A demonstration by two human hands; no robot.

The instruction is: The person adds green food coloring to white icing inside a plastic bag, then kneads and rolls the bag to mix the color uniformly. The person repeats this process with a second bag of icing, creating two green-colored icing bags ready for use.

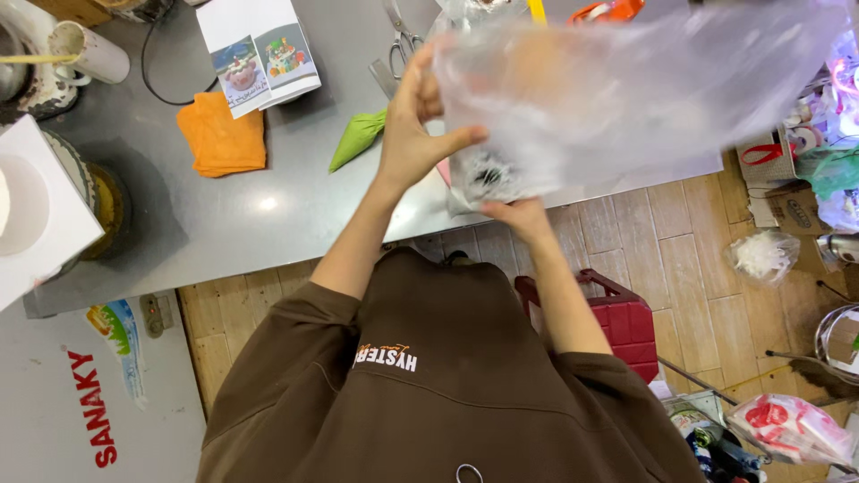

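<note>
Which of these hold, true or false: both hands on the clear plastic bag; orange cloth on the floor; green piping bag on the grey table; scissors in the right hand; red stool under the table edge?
1. Both hands grip the clear plastic bag. True: the left hand pinches its edge, the right hand holds its bottom.
2. The orange cloth lies on the floor. False: it lies folded on the grey table.
3. The green piping bag lies on the table. True.
4. The scissors are in the right hand. False: they lie on the table, beyond the bag.
5. A red stool stands on the wooden floor by the table edge. True.
</note>
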